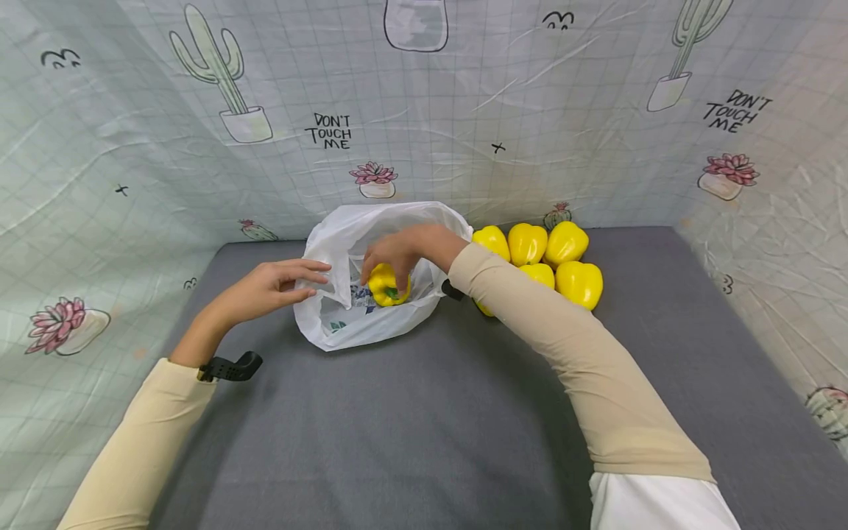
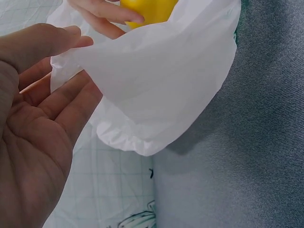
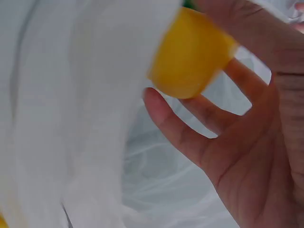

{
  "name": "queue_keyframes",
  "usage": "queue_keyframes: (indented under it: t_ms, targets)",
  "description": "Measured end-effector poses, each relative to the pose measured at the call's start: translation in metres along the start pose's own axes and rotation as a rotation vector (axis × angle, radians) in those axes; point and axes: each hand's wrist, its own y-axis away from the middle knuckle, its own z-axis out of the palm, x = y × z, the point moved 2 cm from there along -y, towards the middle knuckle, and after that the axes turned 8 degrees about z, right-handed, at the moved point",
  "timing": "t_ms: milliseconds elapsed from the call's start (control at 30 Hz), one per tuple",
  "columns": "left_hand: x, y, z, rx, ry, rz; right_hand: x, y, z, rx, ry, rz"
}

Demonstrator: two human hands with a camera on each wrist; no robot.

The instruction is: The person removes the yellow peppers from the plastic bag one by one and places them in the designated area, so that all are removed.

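Note:
In the head view a white plastic bag (image 1: 371, 340) lies on the grey table with its mouth spread wide. Inside it my right hand (image 1: 405, 250) holds a yellow bell pepper (image 1: 382, 282) from above, its green stem toward me. The right wrist view shows thumb and fingers around the pepper (image 3: 187, 57), partly covered by the bag's wall (image 3: 90, 104). My left hand (image 1: 274, 285) is at the bag's left rim, fingers fairly straight. In the left wrist view the bag's edge (image 2: 142, 80) overlaps the fingertips of that hand (image 2: 42, 109).
Several more yellow bell peppers (image 1: 579, 285) stand grouped just right of the bag, partly behind my right forearm. A patterned cloth (image 1: 437, 125) hangs along the back and sides of the grey table (image 1: 371, 442).

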Motion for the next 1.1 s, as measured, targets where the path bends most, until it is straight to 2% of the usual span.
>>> queue_keyframes:
  t_ms: [200,367,600,933,1100]
  targets:
    - [-0.001,-0.001,0.001,-0.001,0.005,0.001,-0.003,0.008,-0.002,-0.047,0.080,0.024]
    - [-0.003,0.001,0.000,0.003,-0.004,0.003,0.001,0.015,0.002,-0.072,0.061,0.053]
    - [-0.005,0.000,-0.003,-0.005,-0.030,-0.003,0.002,0.018,0.004,0.038,0.226,-0.060]
    - [-0.004,-0.001,-0.003,-0.023,-0.017,-0.052,0.003,0.010,0.020,0.040,0.198,-0.232]
    - [-0.004,-0.002,-0.003,-0.015,-0.018,-0.044,0.007,0.021,0.016,0.058,0.174,-0.201]
